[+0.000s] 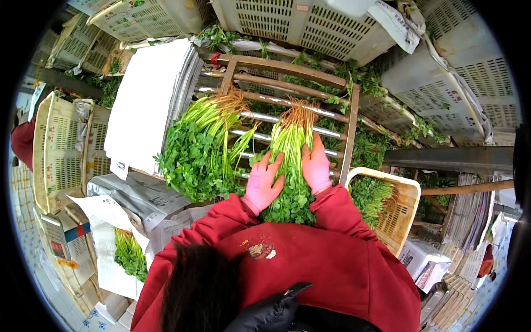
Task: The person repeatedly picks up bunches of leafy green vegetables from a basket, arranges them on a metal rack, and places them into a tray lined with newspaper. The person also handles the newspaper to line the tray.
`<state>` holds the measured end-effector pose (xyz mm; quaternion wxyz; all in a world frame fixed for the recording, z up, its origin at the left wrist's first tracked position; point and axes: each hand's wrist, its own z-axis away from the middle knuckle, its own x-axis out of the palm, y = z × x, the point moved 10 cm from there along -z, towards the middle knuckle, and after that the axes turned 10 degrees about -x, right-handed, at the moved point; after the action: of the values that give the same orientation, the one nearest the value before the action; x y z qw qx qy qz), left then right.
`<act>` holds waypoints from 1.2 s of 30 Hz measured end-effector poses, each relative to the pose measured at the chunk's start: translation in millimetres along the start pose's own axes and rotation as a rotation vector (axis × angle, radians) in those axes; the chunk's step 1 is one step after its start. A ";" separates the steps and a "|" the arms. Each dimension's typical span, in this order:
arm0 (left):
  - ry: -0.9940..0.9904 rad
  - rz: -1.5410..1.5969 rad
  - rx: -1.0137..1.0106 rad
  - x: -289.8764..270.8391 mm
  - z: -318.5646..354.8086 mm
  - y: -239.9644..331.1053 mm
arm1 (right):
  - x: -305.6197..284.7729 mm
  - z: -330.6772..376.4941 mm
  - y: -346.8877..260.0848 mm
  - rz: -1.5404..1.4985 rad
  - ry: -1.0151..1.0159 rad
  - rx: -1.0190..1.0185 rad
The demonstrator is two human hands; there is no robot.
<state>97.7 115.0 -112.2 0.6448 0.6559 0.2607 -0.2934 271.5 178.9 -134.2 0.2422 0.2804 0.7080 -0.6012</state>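
Observation:
A bunch of leafy greens (292,145) lies on a slatted rack (352,119), its brown roots pointing away from me and its leaves toward my chest. My left hand (264,185), in a pink glove, rests on the left side of the bunch with its fingers spread over the stems. Along the right side lies my right hand (316,167), also gloved in pink, its fingers stretched out against the stems. Both palms and the undersides of the fingers are hidden. Just left of this bunch sits a larger pile of the same greens (196,152), roots at the far end.
A stack of white paper sheets (148,102) stands left of the pile. Close by on the right, a yellowish basket (408,193) holds more greens. Big plastic crates (265,19) line the far side. At the lower left, greens (130,255) lie on paper beside a scale (55,238).

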 end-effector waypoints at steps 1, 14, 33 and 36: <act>0.003 -0.049 0.026 -4.6 -6.0 3.4 | -4.0 -8.0 5.8 -0.064 -0.068 -0.017; 0.059 -0.326 0.101 2.9 -12.4 29.1 | -19.7 -191.9 10.1 0.544 -0.298 -0.109; -0.244 0.316 -0.537 28.8 -25.5 1.0 | -28.7 -6.0 94.5 0.325 -0.687 0.007; -0.149 0.529 -0.530 45.4 -22.9 -4.2 | 48.2 10.6 56.7 -0.841 -0.480 0.127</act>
<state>127.3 136.3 -147.9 0.8627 0.4878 0.1017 -0.0862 275.7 180.4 -209.2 0.1169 -0.1622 0.6461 -0.7366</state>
